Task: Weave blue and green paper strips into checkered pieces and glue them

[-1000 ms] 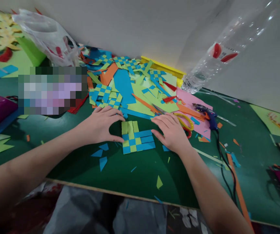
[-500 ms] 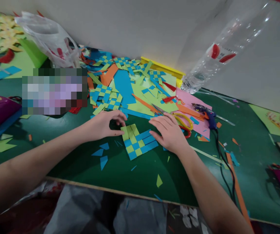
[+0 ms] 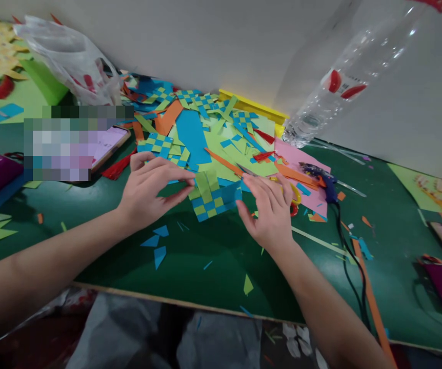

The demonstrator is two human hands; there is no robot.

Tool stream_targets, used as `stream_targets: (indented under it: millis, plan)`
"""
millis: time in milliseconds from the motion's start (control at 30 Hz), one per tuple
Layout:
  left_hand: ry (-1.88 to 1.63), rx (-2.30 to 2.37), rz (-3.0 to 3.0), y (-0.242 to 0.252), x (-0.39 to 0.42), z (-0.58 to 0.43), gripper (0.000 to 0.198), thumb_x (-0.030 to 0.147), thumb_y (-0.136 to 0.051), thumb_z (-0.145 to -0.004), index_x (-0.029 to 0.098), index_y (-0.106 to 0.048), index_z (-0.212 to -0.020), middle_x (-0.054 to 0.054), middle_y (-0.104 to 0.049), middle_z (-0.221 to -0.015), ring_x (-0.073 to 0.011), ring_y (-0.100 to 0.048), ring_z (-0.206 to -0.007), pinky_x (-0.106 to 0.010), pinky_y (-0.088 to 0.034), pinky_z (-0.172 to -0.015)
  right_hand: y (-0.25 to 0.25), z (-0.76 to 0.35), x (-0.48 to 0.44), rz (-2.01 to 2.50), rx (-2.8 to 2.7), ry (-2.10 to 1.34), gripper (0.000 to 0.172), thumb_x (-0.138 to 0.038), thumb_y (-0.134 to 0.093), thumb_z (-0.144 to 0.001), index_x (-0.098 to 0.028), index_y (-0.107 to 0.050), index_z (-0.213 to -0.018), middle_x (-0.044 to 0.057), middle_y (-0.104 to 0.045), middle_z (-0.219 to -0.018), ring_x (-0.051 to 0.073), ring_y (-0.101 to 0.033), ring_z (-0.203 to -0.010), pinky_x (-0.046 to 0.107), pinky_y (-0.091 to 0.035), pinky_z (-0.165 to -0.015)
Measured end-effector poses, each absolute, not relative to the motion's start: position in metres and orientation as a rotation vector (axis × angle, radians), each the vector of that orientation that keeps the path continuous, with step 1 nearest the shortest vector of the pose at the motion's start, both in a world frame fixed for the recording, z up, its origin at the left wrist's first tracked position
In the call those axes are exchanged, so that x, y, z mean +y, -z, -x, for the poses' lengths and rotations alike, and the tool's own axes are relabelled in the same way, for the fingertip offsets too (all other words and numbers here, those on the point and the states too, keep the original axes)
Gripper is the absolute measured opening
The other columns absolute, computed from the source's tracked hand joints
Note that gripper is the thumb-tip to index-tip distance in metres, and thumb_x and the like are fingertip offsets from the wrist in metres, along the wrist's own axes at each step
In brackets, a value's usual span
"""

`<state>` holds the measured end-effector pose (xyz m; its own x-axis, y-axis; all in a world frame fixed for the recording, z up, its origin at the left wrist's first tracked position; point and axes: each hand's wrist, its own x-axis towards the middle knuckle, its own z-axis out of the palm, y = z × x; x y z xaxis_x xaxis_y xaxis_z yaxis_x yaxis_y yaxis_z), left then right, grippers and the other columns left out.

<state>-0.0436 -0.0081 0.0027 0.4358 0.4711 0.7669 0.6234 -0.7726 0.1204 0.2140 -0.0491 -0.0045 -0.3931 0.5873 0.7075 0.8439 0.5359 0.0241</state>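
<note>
The left hand (image 3: 154,192) pinches the upper left edge of the woven paper mat (image 3: 207,202), likely to steady the loose green ends. The mat sits between both hands. The right hand (image 3: 269,207) spreads thumb and fingers around its blue strip ends, perhaps to keep them aligned; whether it grips, I cannot tell. Scissors (image 3: 297,192) lie partly behind the right hand, seemingly within easy reach.

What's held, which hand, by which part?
The left hand pinches the woven paper piece by its green upper-left edge. The right hand is at its blue strip ends; whether it grips them can't be told.
</note>
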Motion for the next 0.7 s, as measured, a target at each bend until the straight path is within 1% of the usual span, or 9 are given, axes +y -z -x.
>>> stream_targets:
  millis: [133, 233, 300, 367, 433, 500, 533, 633, 700]
  plan:
    - [1.298, -0.783, 2.376, -0.006, -0.010, 0.047, 0.025, 0.013, -0.073, -0.078, 0.024, -0.058, -0.096, 0.004, -0.074, -0.077, -0.0126, -0.066, -0.070, -0.034, -0.041, -0.078, 0.005, -0.209, -0.053, 1.110, -2.118, 0.472, 0.048, -0.030, -0.060, -0.089, -0.017, -0.043, -0.132, 0.011, -0.065, -0.127, 0.023, -0.059, -0.119, 0.049, -0.025, -0.115]
    - [1.276, -0.647, 2.341, -0.008, -0.010, 0.050, 0.025, 0.014, -0.075, -0.077, 0.023, -0.060, -0.094, 0.003, -0.074, -0.075, -0.0134, -0.065, -0.067, -0.035, -0.041, -0.075, 0.006, -0.205, -0.057, 1.031, -2.149, 0.368, 0.053, -0.040, -0.062, -0.086, -0.020, -0.043, -0.132, 0.009, -0.068, -0.123, 0.023, -0.061, -0.116, 0.050, -0.019, -0.117]
    - [1.268, -0.561, 2.346, -0.008, -0.012, 0.051, 0.023, 0.013, -0.074, -0.077, 0.022, -0.060, -0.093, 0.003, -0.074, -0.074, -0.0131, -0.064, -0.065, -0.035, -0.042, -0.073, 0.006, -0.202, -0.059, 1.019, -2.157, 0.280, 0.053, -0.045, -0.063, -0.084, -0.022, -0.047, -0.129, 0.006, -0.070, -0.117, 0.022, -0.063, -0.111, 0.051, -0.018, -0.117]
    - [1.298, -0.482, 2.386, -0.008, -0.015, 0.052, 0.023, 0.011, -0.072, -0.079, 0.022, -0.061, -0.095, 0.004, -0.075, -0.076, -0.0123, -0.065, -0.067, -0.035, -0.042, -0.073, 0.007, -0.199, -0.061, 1.023, -2.128, 0.216, 0.046, -0.044, -0.065, -0.084, -0.022, -0.052, -0.123, 0.005, -0.073, -0.109, 0.021, -0.065, -0.105, 0.049, -0.023, -0.115]
    - [1.323, -0.419, 2.455, -0.009, -0.019, 0.053, 0.020, 0.013, -0.069, -0.082, 0.021, -0.061, -0.099, 0.002, -0.076, -0.080, -0.0124, -0.066, -0.072, -0.035, -0.043, -0.074, 0.007, -0.196, -0.063, 1.025, -2.079, 0.175, 0.038, -0.040, -0.064, -0.085, -0.022, -0.055, -0.118, 0.004, -0.074, -0.102, 0.020, -0.066, -0.099, 0.047, -0.028, -0.112]
    - [1.226, -0.442, 2.553, -0.008, -0.023, 0.054, 0.012, 0.016, -0.057, -0.091, 0.022, -0.061, -0.100, 0.001, -0.077, -0.088, -0.0120, -0.068, -0.078, -0.036, -0.044, -0.077, 0.006, -0.193, -0.064, 1.020, -2.052, 0.148, 0.031, -0.036, -0.064, -0.087, -0.022, -0.057, -0.113, 0.003, -0.074, -0.098, 0.020, -0.067, -0.096, 0.046, -0.030, -0.110]
    - [1.225, -0.365, 2.580, -0.008, -0.025, 0.055, 0.012, 0.018, -0.053, -0.094, 0.023, -0.062, -0.099, 0.003, -0.077, -0.089, -0.0110, -0.068, -0.079, -0.035, -0.044, -0.076, 0.005, -0.193, -0.064, 1.018, -2.050, 0.134, 0.027, -0.035, -0.063, -0.087, -0.023, -0.059, -0.111, 0.003, -0.074, -0.097, 0.020, -0.067, -0.095, 0.045, -0.031, -0.109]
    - [1.281, -0.381, 2.629, -0.007, -0.030, 0.055, 0.012, 0.021, -0.052, -0.094, 0.029, -0.060, -0.096, 0.006, -0.077, -0.093, -0.0113, -0.070, -0.080, -0.036, -0.046, -0.078, 0.003, -0.192, -0.066, 1.033, -2.040, 0.070, 0.015, -0.033, -0.062, -0.089, -0.025, -0.063, -0.102, 0.001, -0.074, -0.093, 0.019, -0.067, -0.094, 0.045, -0.032, -0.108]
    - [1.231, -0.490, 2.729, -0.007, -0.032, 0.054, 0.016, 0.020, -0.053, -0.092, 0.034, -0.059, -0.096, 0.008, -0.077, -0.094, -0.0125, -0.070, -0.079, -0.038, -0.047, -0.078, 0.002, -0.192, -0.066, 1.035, -2.027, 0.015, 0.006, -0.030, -0.062, -0.090, -0.026, -0.065, -0.094, -0.001, -0.074, -0.089, 0.018, -0.067, -0.092, 0.045, -0.032, -0.108]
